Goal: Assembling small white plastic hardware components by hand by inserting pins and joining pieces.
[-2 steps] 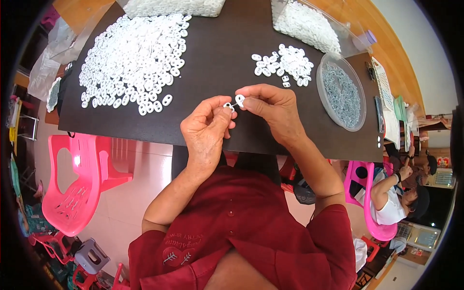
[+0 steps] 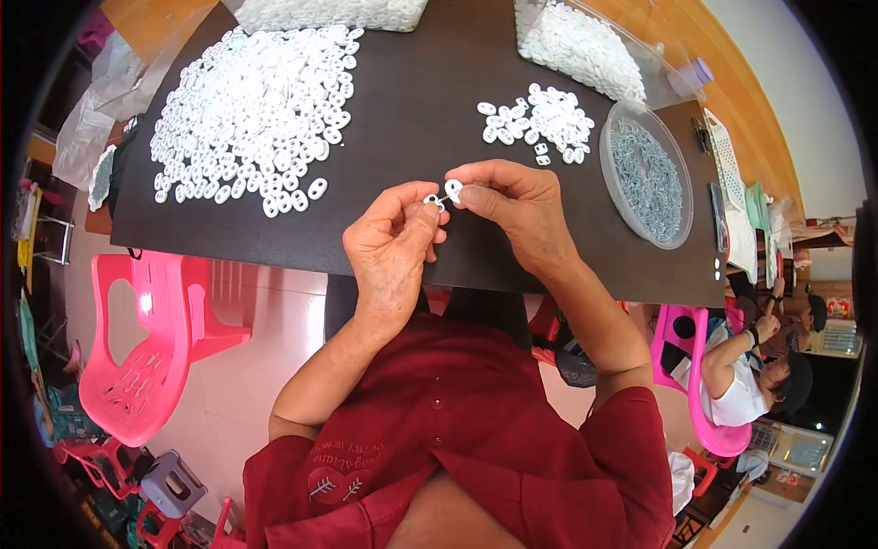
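Observation:
Above the near edge of the dark table, my left hand (image 2: 393,240) pinches a small white plastic piece with holes (image 2: 433,200) between thumb and fingers. My right hand (image 2: 519,212) pinches a second white oval piece with holes (image 2: 454,189) just to the right of it. A thin metal screw or pin (image 2: 444,198) spans the small gap between the two pieces; its ends are hidden. My fingertips cover much of the left piece.
A large heap of white two-hole pieces (image 2: 251,110) lies at left, a smaller pile (image 2: 556,119) at right. Beside that stands a round clear tub of metal screws (image 2: 647,183). Clear bins of white pieces (image 2: 585,46) stand behind. A pink chair (image 2: 151,366) is at left; a person (image 2: 745,380) sits at right.

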`<state>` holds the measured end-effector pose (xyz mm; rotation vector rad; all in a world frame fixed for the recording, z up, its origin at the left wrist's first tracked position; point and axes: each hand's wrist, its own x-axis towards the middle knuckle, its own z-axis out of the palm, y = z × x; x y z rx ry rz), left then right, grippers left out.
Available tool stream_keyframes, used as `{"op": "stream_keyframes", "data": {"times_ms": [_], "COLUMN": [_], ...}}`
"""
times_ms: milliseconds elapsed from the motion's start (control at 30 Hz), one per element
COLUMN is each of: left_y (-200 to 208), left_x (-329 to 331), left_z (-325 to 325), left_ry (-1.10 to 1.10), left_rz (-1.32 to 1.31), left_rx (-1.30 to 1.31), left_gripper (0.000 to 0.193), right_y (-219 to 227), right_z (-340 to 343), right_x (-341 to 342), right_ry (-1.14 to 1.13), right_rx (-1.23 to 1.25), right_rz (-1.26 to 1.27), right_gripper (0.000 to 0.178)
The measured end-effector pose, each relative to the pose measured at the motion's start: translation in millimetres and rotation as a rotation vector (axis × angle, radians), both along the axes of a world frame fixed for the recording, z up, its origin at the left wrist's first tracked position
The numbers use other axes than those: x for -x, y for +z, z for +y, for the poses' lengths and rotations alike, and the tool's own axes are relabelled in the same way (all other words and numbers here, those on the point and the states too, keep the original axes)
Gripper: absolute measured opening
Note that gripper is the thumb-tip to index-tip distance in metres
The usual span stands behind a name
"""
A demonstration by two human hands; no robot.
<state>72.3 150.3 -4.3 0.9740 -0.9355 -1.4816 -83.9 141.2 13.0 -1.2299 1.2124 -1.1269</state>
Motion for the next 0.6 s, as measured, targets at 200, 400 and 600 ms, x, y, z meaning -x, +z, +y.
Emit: {"op": "stream_keyframes", "data": {"times_ms": [200,400,600], "left_y": [0.8,0.3,0.3], "left_x": [-0.4,-0.6,1.0], "left_z": [1.7,1.8,3.5], "left_ry": [0.022,0.019,0.014], "left_rz": [-0.026,-0.030,-0.045], "left_rx": [0.011,-0.009,-0.009], "left_gripper": [0.015,0.015,0.016], "right_y": [0.7,0.7,-1.8], "right_z": [1.8,2.8,4.1], "right_x": [-3.9,-6.3,-8.8], "right_ry": [-0.009,-0.025,-0.028], "right_rx": [0.011,0.047,0.089], "right_rz": [0.026,0.059,0.095], "right_gripper": [0.018,0.018,0.017]}}
